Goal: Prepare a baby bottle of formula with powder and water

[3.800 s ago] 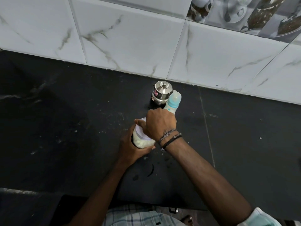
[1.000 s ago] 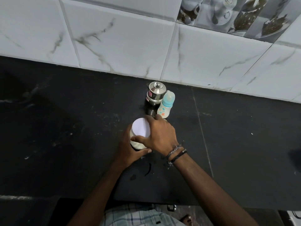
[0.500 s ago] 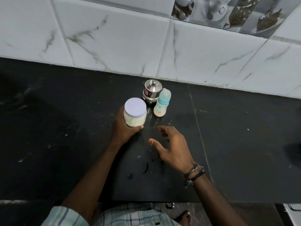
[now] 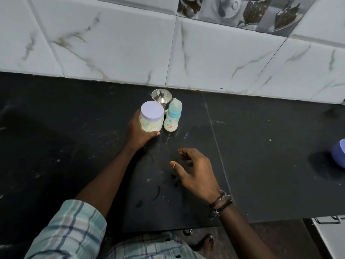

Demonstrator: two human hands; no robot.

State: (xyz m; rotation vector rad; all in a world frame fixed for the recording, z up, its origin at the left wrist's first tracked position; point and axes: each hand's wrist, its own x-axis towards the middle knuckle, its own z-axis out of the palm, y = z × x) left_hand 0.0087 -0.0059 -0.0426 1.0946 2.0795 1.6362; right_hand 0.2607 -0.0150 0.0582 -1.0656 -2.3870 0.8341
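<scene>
Nearest the person, a plaid sleeve (image 4: 71, 228) covers the left arm; the right hand (image 4: 194, 171), with dark bands at its wrist, hovers over the dark surface (image 4: 261, 146) in front of the powder jar (image 4: 151, 118), fingers loosely spread and gripping nothing. Farther out, the left hand (image 4: 139, 131) wraps round the side of the powder jar, which is capped with a flat pale lid (image 4: 152, 110) and shows whitish powder through its clear wall. Just right of the jar, about touching it, stands the baby bottle (image 4: 172, 116), upright, with a blue collar and a clear dome cap, milky-looking inside; behind the jar, near the tiled wall (image 4: 112, 43), sits a small steel pot (image 4: 162, 96) with a knobbed lid. Far right of the jar, at the frame's edge, is a blue rounded object (image 4: 338, 156) I cannot identify. The bottle is probably light, stiff plastic and smooth, so apt to tip; best held round its body below the collar while the other hand turns the collar. The jar's wide lid likely wants a whole-palm twist.
</scene>
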